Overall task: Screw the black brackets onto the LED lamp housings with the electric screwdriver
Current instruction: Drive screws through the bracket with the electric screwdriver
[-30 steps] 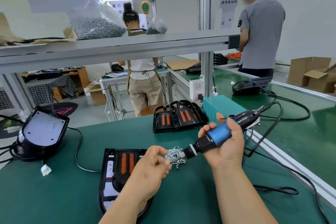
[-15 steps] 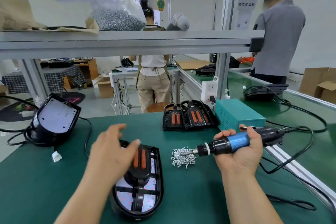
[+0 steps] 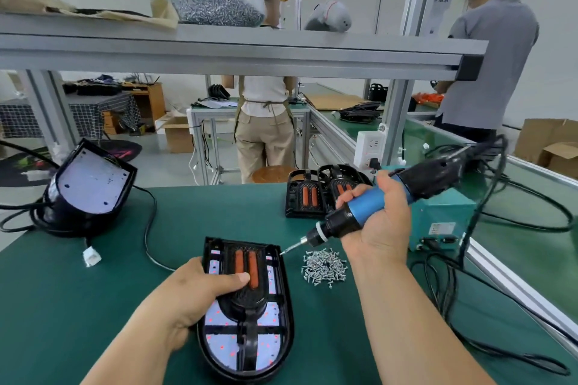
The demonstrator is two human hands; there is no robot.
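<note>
Bag (image 3: 215,0): clear, full of screws, on shelf (image 3: 219,50)
Housing (image 3: 283,337): flat on table (image 3: 93,306), bracket (image 3: 247,300) seated inside
Left hand (image 3: 200,294): curled round housing's left edge, thumb on bracket
Right hand (image 3: 381,222): wrapped round screwdriver (image 3: 366,206), bit tip at housing's top right corner
Screw pile (image 3: 323,266): loose, just right of housing
Behind: two more housings (image 3: 312,197), teal box (image 3: 444,219)

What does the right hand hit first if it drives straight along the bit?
Upper right corner of the lamp housing; the right hand aims the electric screwdriver down-left at it, tip close, though depth is unclear.
</note>
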